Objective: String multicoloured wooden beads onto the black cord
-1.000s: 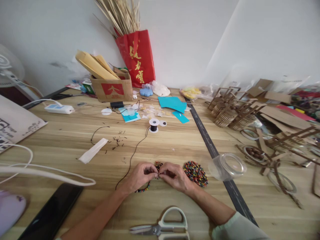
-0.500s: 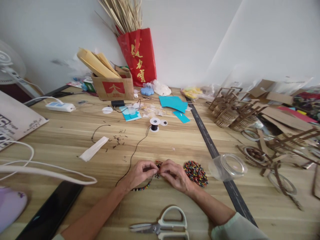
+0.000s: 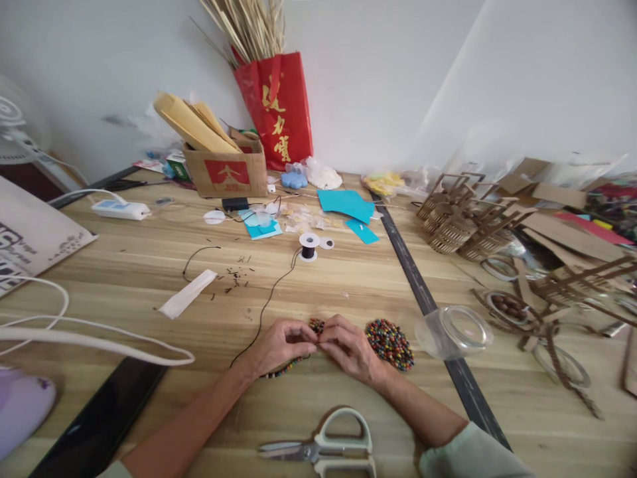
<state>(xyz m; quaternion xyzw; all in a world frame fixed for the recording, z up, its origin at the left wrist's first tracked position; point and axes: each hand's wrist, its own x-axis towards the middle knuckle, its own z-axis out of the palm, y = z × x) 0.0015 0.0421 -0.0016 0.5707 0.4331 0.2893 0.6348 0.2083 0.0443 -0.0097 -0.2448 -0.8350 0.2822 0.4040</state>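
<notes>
My left hand (image 3: 283,346) pinches the black cord (image 3: 273,290) at its fingertips. The cord trails from a white-flanged spool (image 3: 308,251) and passes beneath my left wrist. Strung colourful beads (image 3: 284,369) curve out below that hand. Fingertip to fingertip with it, my right hand (image 3: 350,346) is also closed in a pinch; what lies between its fingers is too small to make out. Just behind the fingertips sits a small cluster of beads (image 3: 316,325). A larger pile of multicoloured wooden beads (image 3: 389,344) lies right of my right hand.
Pale-handled scissors (image 3: 318,451) lie in front of my hands. At right are a clear plastic container (image 3: 455,332) and several small wooden baskets (image 3: 450,229). White cables (image 3: 99,342) and a black phone-like slab (image 3: 107,415) occupy the left. A cardboard box (image 3: 226,174) stands behind.
Both hands stay almost in place, with the fingertips still together. The left fingers have shifted slightly, and less of the strung beads and cord shows beneath them.
</notes>
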